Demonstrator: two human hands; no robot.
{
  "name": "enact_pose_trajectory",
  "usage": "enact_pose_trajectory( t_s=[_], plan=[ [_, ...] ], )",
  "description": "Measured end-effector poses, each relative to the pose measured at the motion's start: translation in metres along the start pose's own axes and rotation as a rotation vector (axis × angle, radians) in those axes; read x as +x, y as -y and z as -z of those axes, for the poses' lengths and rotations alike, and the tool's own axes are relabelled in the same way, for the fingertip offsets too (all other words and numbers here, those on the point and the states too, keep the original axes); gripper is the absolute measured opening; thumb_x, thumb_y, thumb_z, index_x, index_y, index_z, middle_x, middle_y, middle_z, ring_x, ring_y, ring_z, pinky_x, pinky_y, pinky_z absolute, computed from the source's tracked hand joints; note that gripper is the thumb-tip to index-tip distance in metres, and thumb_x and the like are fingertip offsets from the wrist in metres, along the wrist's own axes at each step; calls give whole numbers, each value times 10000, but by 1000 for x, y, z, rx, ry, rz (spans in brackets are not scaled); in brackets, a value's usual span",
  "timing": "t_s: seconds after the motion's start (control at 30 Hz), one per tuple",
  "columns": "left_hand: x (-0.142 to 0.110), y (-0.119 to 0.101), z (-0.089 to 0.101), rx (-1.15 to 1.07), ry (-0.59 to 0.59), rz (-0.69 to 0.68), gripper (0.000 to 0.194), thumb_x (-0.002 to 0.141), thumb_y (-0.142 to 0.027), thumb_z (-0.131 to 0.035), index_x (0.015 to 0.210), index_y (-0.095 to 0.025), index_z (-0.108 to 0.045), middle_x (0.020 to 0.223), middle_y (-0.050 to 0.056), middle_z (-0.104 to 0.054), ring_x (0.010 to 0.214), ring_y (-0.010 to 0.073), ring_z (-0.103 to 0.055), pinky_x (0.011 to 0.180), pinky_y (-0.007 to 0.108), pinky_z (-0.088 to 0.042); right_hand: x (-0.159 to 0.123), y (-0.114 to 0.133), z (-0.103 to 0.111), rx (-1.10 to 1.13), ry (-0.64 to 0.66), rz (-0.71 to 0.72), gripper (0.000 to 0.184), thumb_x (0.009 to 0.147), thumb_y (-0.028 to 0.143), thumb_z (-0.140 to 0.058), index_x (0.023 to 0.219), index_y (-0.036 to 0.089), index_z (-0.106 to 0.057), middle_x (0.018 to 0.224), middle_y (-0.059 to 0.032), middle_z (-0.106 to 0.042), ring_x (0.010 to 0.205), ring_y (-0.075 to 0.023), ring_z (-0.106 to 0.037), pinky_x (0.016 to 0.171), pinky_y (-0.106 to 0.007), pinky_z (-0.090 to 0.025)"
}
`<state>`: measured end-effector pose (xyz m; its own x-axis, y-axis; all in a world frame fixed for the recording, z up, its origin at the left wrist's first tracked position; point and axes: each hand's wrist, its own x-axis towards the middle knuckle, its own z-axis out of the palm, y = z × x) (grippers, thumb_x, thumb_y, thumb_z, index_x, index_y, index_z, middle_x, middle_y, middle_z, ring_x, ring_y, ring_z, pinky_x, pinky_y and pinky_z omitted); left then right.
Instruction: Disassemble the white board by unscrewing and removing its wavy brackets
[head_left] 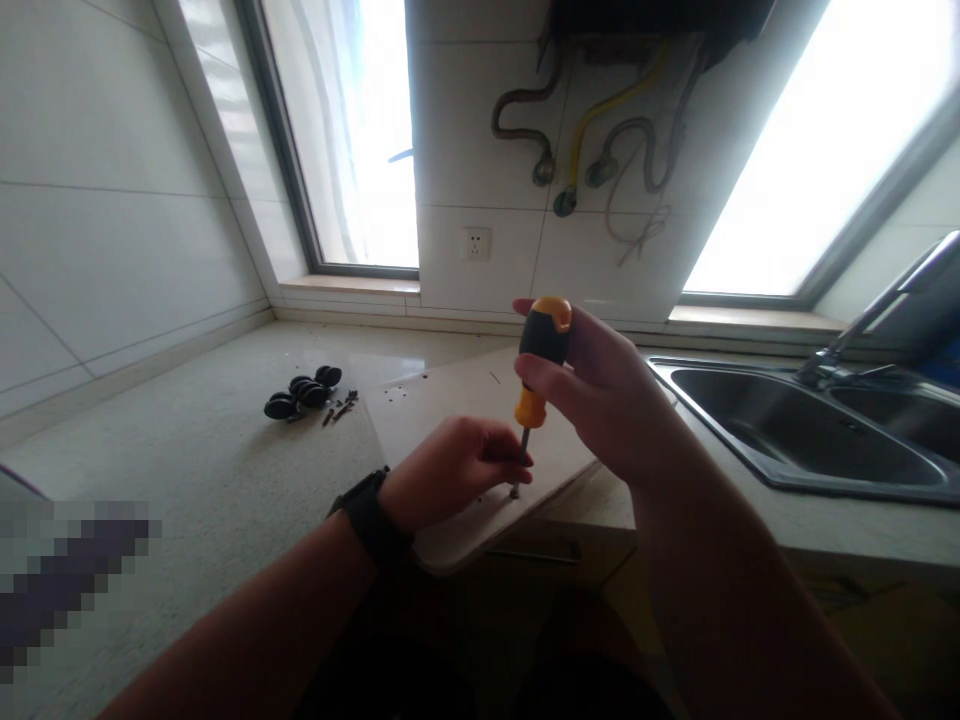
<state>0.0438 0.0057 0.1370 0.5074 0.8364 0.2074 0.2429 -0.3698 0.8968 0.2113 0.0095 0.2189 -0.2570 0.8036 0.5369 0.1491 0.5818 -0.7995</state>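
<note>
My right hand [592,385] is wrapped round the yellow and black handle of a screwdriver [532,408], which stands nearly upright. Its tip meets a small screw [514,492] near the front corner of a white board [442,415]. My left hand [465,460], with a black watch on the wrist, pinches the screwdriver's shaft just above the screw. The board lies flat on the counter, its front corner reaching past the counter's edge. Several small dark holes show at its far left corner.
Several black caster wheels [304,392] lie on the speckled counter [225,480] to the left, beside a scatter of loose screws [341,408]. A steel sink [810,420] with a tap [862,325] is at the right. Pipes and a wall socket [476,243] are ahead.
</note>
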Motion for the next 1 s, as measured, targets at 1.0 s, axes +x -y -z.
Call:
enact_pose_trajectory(
  t_s=[1.0],
  plan=[
    [1, 4, 3, -50, 103, -21, 179, 947, -248, -678, 1084, -149, -736, 995, 66, -766, 918, 189, -708, 846, 305, -540, -3, -7, 0, 173, 2, 95, 476, 749, 140, -593, 1222, 194, -573, 1111, -76, -706, 903, -214, -699, 795, -406, -587]
  ],
)
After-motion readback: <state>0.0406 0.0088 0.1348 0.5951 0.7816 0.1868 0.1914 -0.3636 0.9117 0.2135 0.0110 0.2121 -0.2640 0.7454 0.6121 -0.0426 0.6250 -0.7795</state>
